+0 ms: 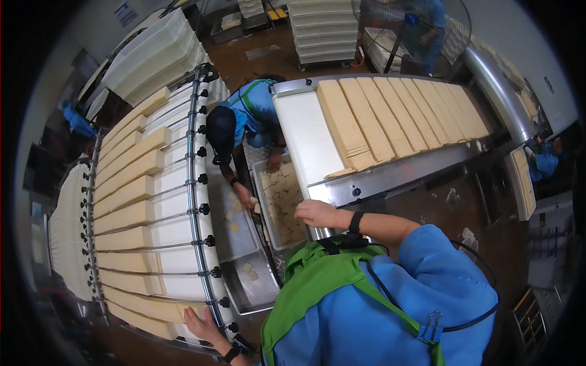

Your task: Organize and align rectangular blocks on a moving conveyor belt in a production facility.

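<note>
Several left-hand fingers (192, 317) spread on the railed conveyor's (174, 202) dough-like strip (146, 307) should press lightly; right-hand fingers' (305, 213) grip is unclear.

Around us, pale walls (543, 46) stand over a brown floor (235, 58) littered with whitish scraps (469, 238). At the far side we see a wheeled stack of white trays (323, 36) and, to its right, a round fan (412, 19) with a blue hub.
</note>
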### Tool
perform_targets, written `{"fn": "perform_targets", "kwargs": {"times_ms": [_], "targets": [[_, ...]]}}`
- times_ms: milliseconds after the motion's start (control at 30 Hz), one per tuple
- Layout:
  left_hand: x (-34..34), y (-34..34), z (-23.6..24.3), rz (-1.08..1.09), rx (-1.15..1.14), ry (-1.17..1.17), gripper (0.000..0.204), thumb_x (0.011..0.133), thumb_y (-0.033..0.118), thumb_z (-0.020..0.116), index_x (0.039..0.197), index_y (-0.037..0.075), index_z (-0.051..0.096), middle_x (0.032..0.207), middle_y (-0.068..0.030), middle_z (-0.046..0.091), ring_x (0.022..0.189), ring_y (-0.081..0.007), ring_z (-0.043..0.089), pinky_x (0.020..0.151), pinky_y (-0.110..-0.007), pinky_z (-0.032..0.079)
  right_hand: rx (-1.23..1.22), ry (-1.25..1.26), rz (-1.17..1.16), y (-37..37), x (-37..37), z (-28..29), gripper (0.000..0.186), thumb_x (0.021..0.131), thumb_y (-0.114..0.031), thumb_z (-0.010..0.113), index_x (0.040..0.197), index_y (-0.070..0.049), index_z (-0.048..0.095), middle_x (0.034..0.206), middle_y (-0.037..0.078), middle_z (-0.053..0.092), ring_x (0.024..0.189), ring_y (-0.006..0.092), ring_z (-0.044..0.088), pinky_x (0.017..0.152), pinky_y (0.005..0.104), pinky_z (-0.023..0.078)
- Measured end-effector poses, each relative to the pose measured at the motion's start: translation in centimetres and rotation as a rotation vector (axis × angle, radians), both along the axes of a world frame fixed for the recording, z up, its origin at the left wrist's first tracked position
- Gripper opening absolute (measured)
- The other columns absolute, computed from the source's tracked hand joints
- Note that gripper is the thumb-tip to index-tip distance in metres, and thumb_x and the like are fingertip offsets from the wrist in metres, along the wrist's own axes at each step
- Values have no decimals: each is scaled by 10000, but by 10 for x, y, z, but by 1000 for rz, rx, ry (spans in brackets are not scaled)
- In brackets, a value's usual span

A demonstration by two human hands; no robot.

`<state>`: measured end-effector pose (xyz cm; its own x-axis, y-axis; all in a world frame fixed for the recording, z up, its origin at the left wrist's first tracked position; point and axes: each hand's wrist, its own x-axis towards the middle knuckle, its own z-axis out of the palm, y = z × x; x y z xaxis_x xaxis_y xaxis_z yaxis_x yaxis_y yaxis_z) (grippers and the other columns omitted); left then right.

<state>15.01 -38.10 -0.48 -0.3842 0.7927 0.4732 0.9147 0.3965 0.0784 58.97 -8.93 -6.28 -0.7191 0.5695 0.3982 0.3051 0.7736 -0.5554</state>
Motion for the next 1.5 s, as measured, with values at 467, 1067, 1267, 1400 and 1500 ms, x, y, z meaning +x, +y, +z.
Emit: {"fn": "perform_targets", "kwargs": {"times_ms": [467, 1067, 1267, 1400, 1500], "targets": [[85, 182, 51, -457, 11, -353, 343, 833, 72, 568, 1161, -19, 535, 1208, -206, 522, 1114, -348, 504, 936, -389, 399, -258, 191, -1064, 21, 131, 29, 680, 759, -179, 651, 1272, 77, 285, 1236, 299, 313, 1080, 449, 421, 909, 436, 398], [487, 660, -44, -1081, -252, -215, 454, 760, 211, 559, 1151, -8, 485, 1129, -184, 531, 1102, -329, 474, 927, -423, 381, -525, 49, -1027, 64, 133, 40, 917, 733, -284, 699, 1334, 98, 123, 1278, 332, 283, 922, 504, 522, 769, 480, 483], [479, 662, -14, -858, -552, 23, 404, 662, 327, 590, 977, 80, 643, 1061, -123, 566, 1060, -290, 498, 852, -406, 402, -462, -88, -993, 65, 137, 16, 940, 720, -289, 691, 1340, 129, 122, 1330, 354, 249, 1104, 476, 425, 911, 448, 404], [419, 641, -7, -673, -482, -35, 437, 666, 377, 606, 947, 48, 660, 1061, -138, 573, 1072, -273, 497, 888, -417, 361, -563, -182, -854, 89, 144, 36, 955, 710, -325, 682, 1338, 152, 142, 1366, 359, 229, 1295, 432, 242, 1070, 399, 242], [358, 617, 1, -551, -471, -153, 458, 646, 398, 636, 943, 49, 646, 1008, -145, 602, 1028, -290, 528, 852, -412, 395, -471, -206, -785, 99, 153, 31, 935, 698, -352, 679, 1339, 121, 188, 1327, 348, 293, 1257, 436, 305, 1048, 403, 284]]}}
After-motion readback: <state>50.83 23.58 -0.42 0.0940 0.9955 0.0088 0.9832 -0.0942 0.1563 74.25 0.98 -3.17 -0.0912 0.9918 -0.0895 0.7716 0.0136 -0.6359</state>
